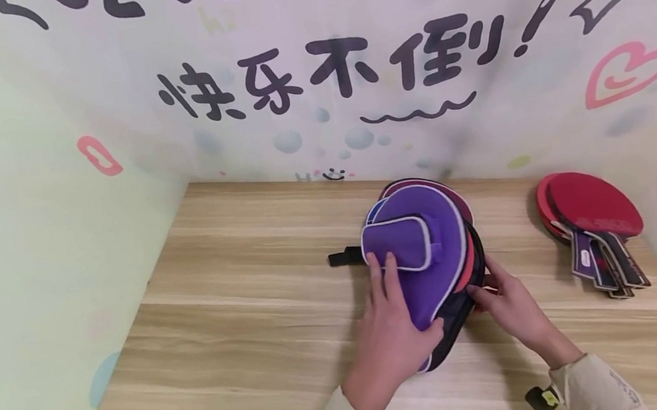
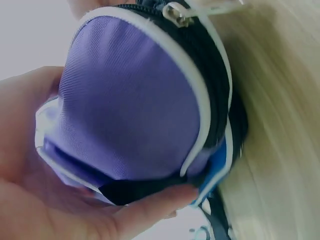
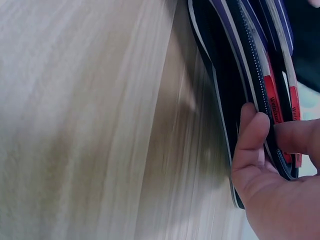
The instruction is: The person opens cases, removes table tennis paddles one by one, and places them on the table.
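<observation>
A purple table tennis paddle case [image 1: 439, 221] with white piping lies on top of a stack of cases. Its zipped side gapes, and red paddle rubber [image 1: 467, 274] shows inside. My left hand [image 1: 385, 331] holds the case's narrow end, two fingers lying over its small front pocket [image 1: 400, 241]. At the right rim, my right hand [image 1: 513, 306] pinches the black zipper edge [image 3: 260, 75] between thumb and fingers. Red lettered paddle edges [image 3: 273, 102] sit close to that thumb in the right wrist view. Below are a dark red case [image 1: 463, 200] and a blue one [image 1: 375, 210].
Several red paddles [image 1: 596, 205] lie piled at the right, handles toward me. A black strap [image 1: 345, 257] sticks out left of the stack. The wooden table [image 1: 242, 292] meets a printed white backdrop [image 1: 275, 144] behind and pale walls at both sides.
</observation>
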{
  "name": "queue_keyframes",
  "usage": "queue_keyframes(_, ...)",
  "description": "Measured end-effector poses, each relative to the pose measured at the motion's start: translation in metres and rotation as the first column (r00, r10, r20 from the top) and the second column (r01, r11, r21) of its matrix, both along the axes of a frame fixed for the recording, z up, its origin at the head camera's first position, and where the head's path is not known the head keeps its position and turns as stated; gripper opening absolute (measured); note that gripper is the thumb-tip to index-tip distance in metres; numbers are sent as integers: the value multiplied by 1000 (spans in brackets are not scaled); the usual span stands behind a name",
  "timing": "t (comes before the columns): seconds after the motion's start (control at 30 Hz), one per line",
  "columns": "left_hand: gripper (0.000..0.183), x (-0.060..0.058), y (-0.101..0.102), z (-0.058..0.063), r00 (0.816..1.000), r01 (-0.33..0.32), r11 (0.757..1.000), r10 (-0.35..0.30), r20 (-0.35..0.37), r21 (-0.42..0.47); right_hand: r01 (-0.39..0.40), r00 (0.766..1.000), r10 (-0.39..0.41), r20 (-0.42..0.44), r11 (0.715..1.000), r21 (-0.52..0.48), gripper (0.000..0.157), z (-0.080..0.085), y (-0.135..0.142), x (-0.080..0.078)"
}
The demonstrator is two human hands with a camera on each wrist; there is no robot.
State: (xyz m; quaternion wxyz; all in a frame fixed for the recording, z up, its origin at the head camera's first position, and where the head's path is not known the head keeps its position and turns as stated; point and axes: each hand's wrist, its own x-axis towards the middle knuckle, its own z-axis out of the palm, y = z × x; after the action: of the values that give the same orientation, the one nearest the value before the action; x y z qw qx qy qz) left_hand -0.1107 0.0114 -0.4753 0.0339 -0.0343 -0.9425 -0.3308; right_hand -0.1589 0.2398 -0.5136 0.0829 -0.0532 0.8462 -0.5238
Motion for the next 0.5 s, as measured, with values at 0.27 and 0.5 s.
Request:
queue_keyframes(0.27,122,11,-37,9,994,-106,992,104,31,66,6,999,-9,39,996,86,69,2,5,-2)
queue_keyframes(0.5,128,16,-82,7,975,-210,967,195,108,143,-2,999,-2,37,995,102,71,3,3,-3)
